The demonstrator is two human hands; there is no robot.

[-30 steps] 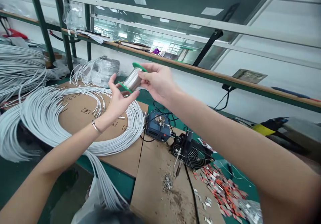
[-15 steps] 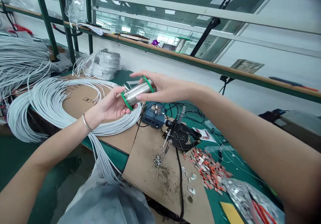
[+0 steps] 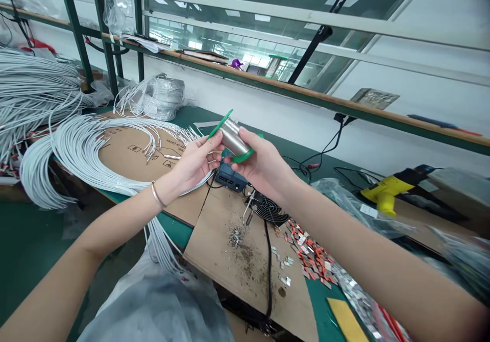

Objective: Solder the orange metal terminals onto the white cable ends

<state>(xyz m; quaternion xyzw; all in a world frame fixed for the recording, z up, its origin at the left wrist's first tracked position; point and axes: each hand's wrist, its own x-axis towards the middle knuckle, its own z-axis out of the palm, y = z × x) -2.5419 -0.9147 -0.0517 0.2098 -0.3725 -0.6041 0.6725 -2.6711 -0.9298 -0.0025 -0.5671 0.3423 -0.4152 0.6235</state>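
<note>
A spool of silvery solder wire (image 3: 234,137) with green end flanges is held up over the bench, tilted, between my two hands. My left hand (image 3: 197,161) has its thumb and fingers closed at the spool's left flange. On the other side my right hand (image 3: 264,166) wraps round the right end, its thumb lying along the wound wire. Partly hidden under the hands is a dark blue soldering station (image 3: 230,177). Beside it stands a soldering iron holder (image 3: 249,206) in front of a black round fan (image 3: 270,209).
Coiled white cables (image 3: 76,150) lie on cardboard at the left. Cardboard with solder scraps (image 3: 236,236) covers the bench front. To the right are orange and silver small parts (image 3: 314,260), a yellow sponge (image 3: 346,320) and a yellow heat gun (image 3: 388,191). A shelf (image 3: 268,80) runs along the back.
The spool has been turned to a different tilt and shifted right. My right hand has moved from over its top to its right end, and my left hand has moved right.
</note>
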